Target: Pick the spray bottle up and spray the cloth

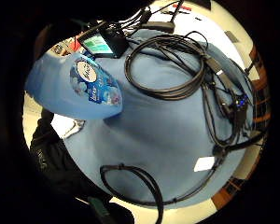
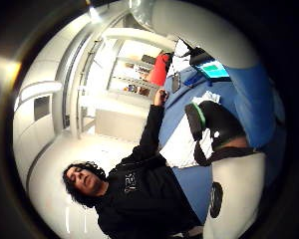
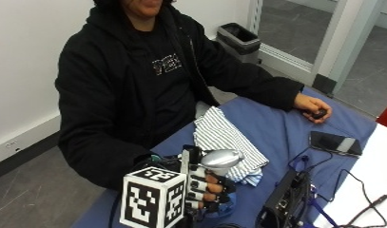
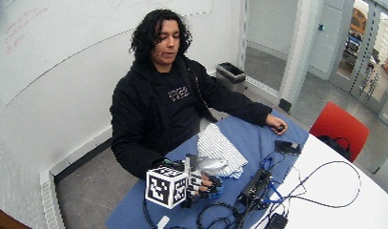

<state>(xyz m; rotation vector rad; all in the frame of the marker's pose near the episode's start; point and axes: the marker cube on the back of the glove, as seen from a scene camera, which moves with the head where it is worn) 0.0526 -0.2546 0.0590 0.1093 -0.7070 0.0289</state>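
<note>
In the outside view my gloved right hand (image 3: pixel 204 190) grips the spray bottle (image 3: pixel 221 160) at its neck, near the table's front edge. The bottle has a silver-grey spray head and a blue body (image 3: pixel 226 203), and it stands about upright. Its nozzle points toward the striped cloth (image 3: pixel 227 142), which lies crumpled on the blue table cover (image 3: pixel 275 128) just beyond it. The little finger side palm view shows the blue bottle body with its label (image 1: pixel 86 84) close to the palm. The wide outside view shows the same hand (image 4: pixel 203 185), bottle (image 4: pixel 209 165) and cloth (image 4: pixel 219 148).
The person's bare left hand (image 3: pixel 311 107) rests at the far end of the table on a small black thing. A phone (image 3: pixel 335 142) lies near it. A black box (image 3: pixel 283 198) with coiled cables (image 1: pixel 168 70) sits beside the bottle. A red chair (image 4: pixel 336 126) stands at the far corner.
</note>
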